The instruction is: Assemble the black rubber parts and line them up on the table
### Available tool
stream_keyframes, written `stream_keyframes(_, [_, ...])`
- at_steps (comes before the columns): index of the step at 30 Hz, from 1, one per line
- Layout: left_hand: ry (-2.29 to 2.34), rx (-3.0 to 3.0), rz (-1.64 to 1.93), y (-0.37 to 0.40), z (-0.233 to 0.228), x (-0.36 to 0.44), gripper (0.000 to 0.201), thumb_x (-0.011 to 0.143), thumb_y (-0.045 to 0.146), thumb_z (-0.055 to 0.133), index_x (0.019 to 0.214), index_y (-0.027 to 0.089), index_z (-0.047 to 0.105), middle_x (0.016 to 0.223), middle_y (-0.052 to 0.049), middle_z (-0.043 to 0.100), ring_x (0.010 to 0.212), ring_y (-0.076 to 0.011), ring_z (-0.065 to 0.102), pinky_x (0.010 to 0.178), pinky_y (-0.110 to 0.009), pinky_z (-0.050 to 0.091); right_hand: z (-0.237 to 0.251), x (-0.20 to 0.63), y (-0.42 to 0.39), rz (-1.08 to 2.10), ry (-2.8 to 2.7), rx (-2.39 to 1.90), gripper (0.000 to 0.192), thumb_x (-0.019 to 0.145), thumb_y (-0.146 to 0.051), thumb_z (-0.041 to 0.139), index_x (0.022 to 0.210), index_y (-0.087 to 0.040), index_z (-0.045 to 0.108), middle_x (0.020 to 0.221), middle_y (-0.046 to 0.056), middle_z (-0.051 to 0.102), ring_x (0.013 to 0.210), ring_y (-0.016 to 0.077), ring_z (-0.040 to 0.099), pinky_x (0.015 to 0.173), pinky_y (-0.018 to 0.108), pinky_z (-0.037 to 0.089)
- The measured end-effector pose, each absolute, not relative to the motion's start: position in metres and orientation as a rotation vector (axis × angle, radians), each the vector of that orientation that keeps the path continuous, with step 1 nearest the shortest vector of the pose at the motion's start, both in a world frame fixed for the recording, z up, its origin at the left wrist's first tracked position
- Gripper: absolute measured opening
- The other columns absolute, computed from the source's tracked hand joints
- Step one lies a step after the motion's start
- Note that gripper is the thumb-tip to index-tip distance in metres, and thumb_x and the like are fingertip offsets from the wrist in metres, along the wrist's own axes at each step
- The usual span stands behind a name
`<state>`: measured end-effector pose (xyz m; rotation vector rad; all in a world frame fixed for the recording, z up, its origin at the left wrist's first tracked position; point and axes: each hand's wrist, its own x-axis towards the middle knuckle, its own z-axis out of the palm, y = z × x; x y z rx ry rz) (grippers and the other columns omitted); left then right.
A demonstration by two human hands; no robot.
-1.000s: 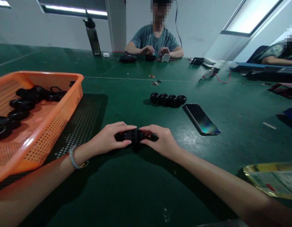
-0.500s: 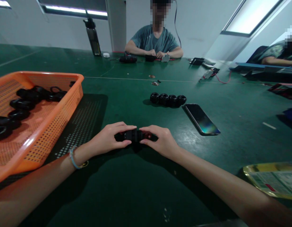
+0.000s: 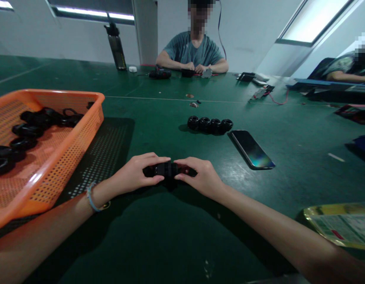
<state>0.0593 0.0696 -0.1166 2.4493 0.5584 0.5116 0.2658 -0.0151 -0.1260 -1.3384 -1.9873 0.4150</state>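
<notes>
My left hand (image 3: pixel 138 171) and my right hand (image 3: pixel 198 175) meet at the middle of the green table (image 3: pixel 159 236), both closed on one small black part (image 3: pixel 167 169) held between the fingertips just above the tabletop. My fingers hide both ends of the part. A row of several black ring-shaped parts (image 3: pixel 210 124) lies further back, apart from my hands. At the left an orange perforated basket (image 3: pixel 82 130) holds several more black parts (image 3: pixel 37 122).
A dark phone (image 3: pixel 251 149) lies right of my hands. A yellow-edged packet (image 3: pixel 342 225) sits at the near right. Across the table a person in a grey-green shirt (image 3: pixel 194 51) works with small items; another person (image 3: pixel 348 67) sits far right. A dark bottle (image 3: pixel 116 45) stands far left.
My hands and the black part stay almost still. The person opposite has drawn both hands closer together on the table.
</notes>
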Motion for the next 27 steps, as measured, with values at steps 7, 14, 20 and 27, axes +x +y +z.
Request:
stream_keyframes(7, [0.566,2.447,0.508,0.0703,-0.1178,0.059,0.041,0.079,0.03,0.058,0.117,0.017,0.058,0.093,-0.004,0.061,0.081,-0.0157,0.059,0.075,-0.025,0.047,-0.1235,0.2648,-0.0148,0.446,-1.993,-1.349,0.026,0.073,-0.012,0.068,0.099,-0.012,0.064,0.087,0.006,0.071,0.074,0.0134,0.064,0.067,0.027,0.054])
stream_keyframes(14, [0.551,2.445,0.515,0.0704,-0.117,0.0591,0.04,0.079,0.03,0.058,0.117,0.015,0.059,0.093,-0.005,0.061,0.081,-0.0159,0.059,0.075,-0.025,0.047,-0.1244,0.2661,-0.0145,0.466,-1.99,-1.325,0.03,0.071,-0.013,0.069,0.101,-0.014,0.064,0.085,0.004,0.07,0.071,0.0134,0.063,0.064,0.027,0.053])
stream_keyframes(20, [0.572,2.443,0.51,0.0702,-0.1163,0.0589,0.04,0.078,0.03,0.058,0.115,0.016,0.059,0.091,-0.004,0.061,0.08,-0.0156,0.059,0.074,-0.025,0.047,-0.1272,0.2659,-0.0146,0.394,-1.946,-1.345,0.027,0.07,-0.013,0.069,0.097,-0.019,0.066,0.096,0.005,0.067,0.084,0.0159,0.064,0.072,0.031,0.055])
stream_keyframes(27, [0.58,2.44,0.514,0.0701,-0.1159,0.0606,0.04,0.078,0.031,0.058,0.114,0.014,0.06,0.09,-0.004,0.061,0.079,-0.0158,0.059,0.074,-0.025,0.047,-0.1288,0.2645,-0.0145,0.337,-1.942,-1.328,0.034,0.069,-0.01,0.07,0.101,-0.018,0.063,0.094,0.005,0.067,0.085,0.0161,0.063,0.074,0.032,0.055])
